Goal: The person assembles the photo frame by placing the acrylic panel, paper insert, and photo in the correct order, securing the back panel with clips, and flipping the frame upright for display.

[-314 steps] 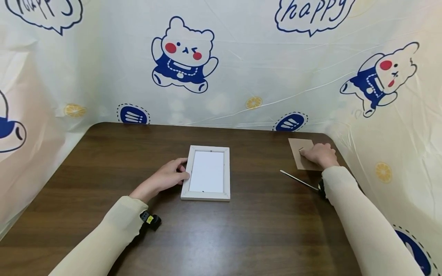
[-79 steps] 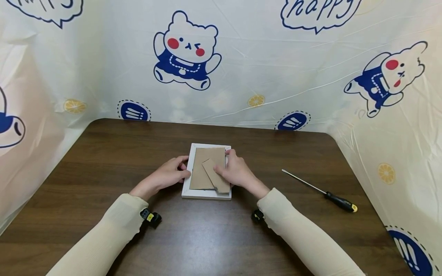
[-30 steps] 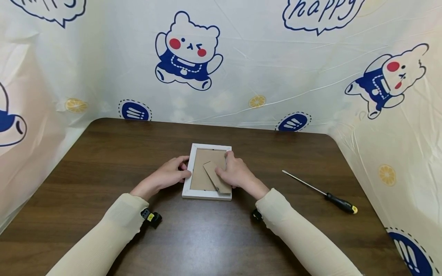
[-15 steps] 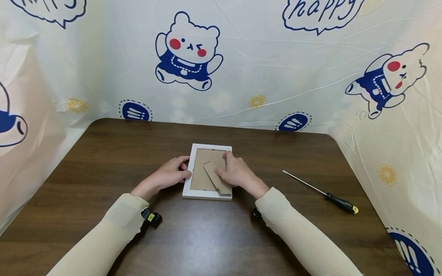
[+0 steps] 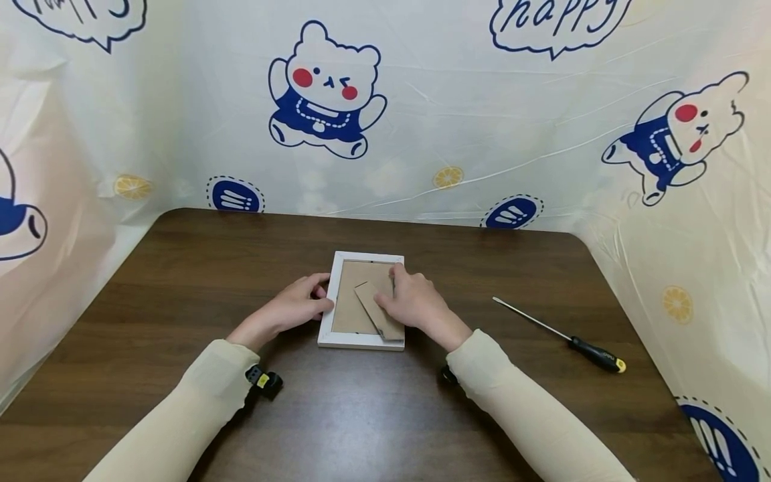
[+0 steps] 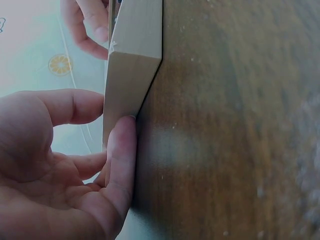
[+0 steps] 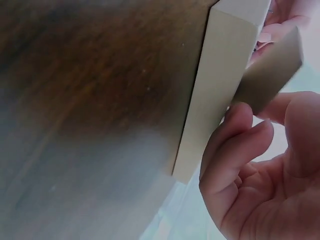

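Currently, left hand (image 5: 292, 304): thumb and fingers bent, gripping one long side of the white frame (image 5: 361, 341); only the frame's thickness separates them. Frame lies flat on the table (image 5: 349, 415), between the two sets of fingers. Right hand (image 5: 415, 301): fingers curled, nearly closed, pinching the cardboard flap (image 5: 383, 323), thumb against it; grip partly hidden. Flap slants up from the brown backing (image 5: 347, 301), which sits within the frame. Screwdriver (image 5: 593, 353): well apart, right of right fingers.
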`<state>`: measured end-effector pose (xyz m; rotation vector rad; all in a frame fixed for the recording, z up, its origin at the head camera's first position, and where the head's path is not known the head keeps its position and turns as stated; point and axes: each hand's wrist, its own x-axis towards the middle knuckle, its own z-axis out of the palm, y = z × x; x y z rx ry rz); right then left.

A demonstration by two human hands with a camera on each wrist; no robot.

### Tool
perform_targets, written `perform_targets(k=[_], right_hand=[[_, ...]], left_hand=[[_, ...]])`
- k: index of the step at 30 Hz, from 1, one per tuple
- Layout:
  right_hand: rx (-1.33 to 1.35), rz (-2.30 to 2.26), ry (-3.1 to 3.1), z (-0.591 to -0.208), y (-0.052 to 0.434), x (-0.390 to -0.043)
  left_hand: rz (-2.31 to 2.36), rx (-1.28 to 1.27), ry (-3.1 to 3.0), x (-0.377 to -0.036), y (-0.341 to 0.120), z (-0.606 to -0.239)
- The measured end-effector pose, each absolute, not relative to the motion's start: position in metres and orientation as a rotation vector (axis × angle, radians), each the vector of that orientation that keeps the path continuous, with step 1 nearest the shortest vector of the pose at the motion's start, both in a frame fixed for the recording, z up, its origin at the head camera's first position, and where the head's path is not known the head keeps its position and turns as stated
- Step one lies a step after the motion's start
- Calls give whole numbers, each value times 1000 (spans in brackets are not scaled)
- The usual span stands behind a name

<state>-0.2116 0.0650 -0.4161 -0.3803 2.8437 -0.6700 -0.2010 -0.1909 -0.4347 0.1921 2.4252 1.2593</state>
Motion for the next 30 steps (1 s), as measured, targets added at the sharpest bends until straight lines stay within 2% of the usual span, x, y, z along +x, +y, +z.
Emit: perform_targets(k=[6,19,30], right_hand=[[-413,-705,2912,-401,98,-210],[-425,-492,3038,-379,234,-183],[-537,-229,3151,-398,330,-158]], left_hand=[[1243,172,2426,-201,-191,-435],[1242,191,2434,-203,-193,-437],[1227,175,2438,-203,-193,-438]])
